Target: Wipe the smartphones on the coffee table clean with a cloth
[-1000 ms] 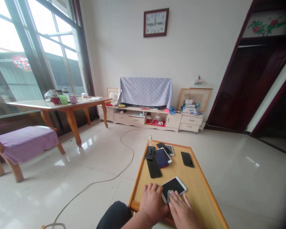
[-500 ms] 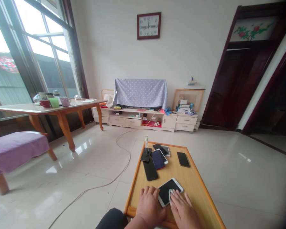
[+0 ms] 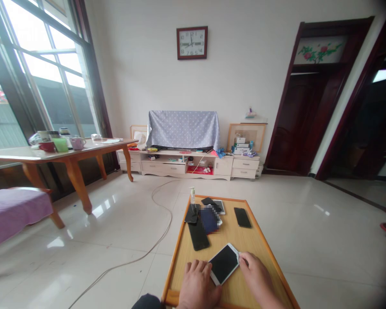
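Note:
A white-framed smartphone (image 3: 224, 264) with a dark screen lies at an angle on the small wooden table (image 3: 260, 262). My left hand (image 3: 197, 281) grips its lower left corner, fingers along one edge and thumb by the bottom. My right hand (image 3: 254, 272) is pinched at the upper right corner of the phone, on a small pale wipe (image 3: 238, 255) mostly covered by the fingers. Beyond lie a long black phone (image 3: 198, 235), a dark blue phone or case (image 3: 209, 219) partly blurred out, and another black phone (image 3: 242, 217) on the right.
A clear pump bottle (image 3: 193, 199) stands at the table's far left corner by a smaller black phone (image 3: 191, 214). A cable (image 3: 148, 249) runs over the floor. Left are a dining table (image 3: 73, 155) with cups and a purple-covered seat (image 3: 16, 214); a low cabinet (image 3: 164, 168) is behind.
My right hand has moved from the middle of the screen to the phone's upper right corner, its fingers now pinched together. My left hand stays at the phone's left side. The view has shifted slightly.

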